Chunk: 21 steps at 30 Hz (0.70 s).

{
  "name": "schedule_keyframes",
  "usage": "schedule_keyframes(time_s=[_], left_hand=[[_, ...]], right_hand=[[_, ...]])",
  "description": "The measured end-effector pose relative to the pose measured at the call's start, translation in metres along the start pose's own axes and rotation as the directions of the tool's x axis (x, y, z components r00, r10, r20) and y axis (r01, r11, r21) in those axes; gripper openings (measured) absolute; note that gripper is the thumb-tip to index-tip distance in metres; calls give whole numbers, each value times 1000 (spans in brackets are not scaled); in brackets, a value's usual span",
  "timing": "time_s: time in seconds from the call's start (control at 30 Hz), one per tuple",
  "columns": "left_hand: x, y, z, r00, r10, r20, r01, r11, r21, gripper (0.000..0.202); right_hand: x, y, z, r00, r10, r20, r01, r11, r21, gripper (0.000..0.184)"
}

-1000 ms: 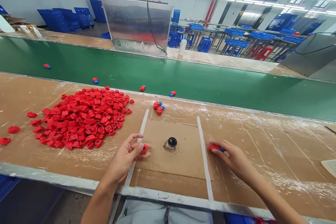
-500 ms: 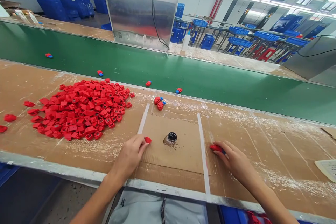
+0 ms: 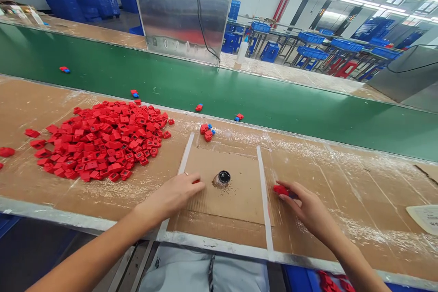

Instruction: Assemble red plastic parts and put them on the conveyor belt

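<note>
right hand (image 3: 303, 200) pinches red-blue piece (image 3: 280, 190) at its 10 o'clock. left hand (image 3: 174, 193) pinches mostly hidden red piece (image 3: 196, 182). small pot (image 3: 224, 176), dark inside, left's 2-3 o'clock; blue bin (image 3: 296, 278) holding red parts (image 3: 329, 281), right's 6.

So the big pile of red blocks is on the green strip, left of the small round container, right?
Not quite: the pile of red blocks is on the brown worktop, not the green strip, as the head view shows. It is left of the small round container.
</note>
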<state>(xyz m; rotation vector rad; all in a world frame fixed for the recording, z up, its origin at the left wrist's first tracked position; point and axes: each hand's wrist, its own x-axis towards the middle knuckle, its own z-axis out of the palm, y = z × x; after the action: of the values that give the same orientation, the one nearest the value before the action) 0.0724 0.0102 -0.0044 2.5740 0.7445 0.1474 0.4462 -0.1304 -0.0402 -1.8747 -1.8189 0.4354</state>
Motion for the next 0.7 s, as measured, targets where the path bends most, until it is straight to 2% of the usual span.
schedule_keyframes(time_s=[0.07, 0.13, 0.2, 0.3, 0.4, 0.47, 0.7], left_hand=[[-7, -2, 4, 994, -56, -95, 37, 980, -193, 35], [-14, 2, 10, 972, -168, -165, 87, 907, -411, 29], [-16, 9, 19, 938, -297, -177, 127, 772, -622, 27], [-13, 24, 37, 901, -415, -126, 121, 522, -844, 27], [-6, 38, 51, 899, -433, -71, 68, 297, -952, 22], [-3, 44, 56, 907, -418, -50, 36, 195, -980, 20], [-5, 46, 67, 927, -375, -26, 1, 73, -997, 18]], right_hand=[[4, -12, 0, 999, 42, 2, -42, 992, 120, 37], [11, -30, 1, 999, 47, 5, -47, 972, 230, 38], [21, -52, 3, 1000, 2, 19, -8, 956, 293, 37], [38, -83, 7, 990, -134, 35, 122, 963, 240, 30], [48, -104, 12, 968, -249, 35, 243, 961, 130, 25], [51, -111, 15, 957, -288, 28, 285, 955, 83, 24], [54, -122, 25, 925, -379, 25, 380, 925, -26, 26]])
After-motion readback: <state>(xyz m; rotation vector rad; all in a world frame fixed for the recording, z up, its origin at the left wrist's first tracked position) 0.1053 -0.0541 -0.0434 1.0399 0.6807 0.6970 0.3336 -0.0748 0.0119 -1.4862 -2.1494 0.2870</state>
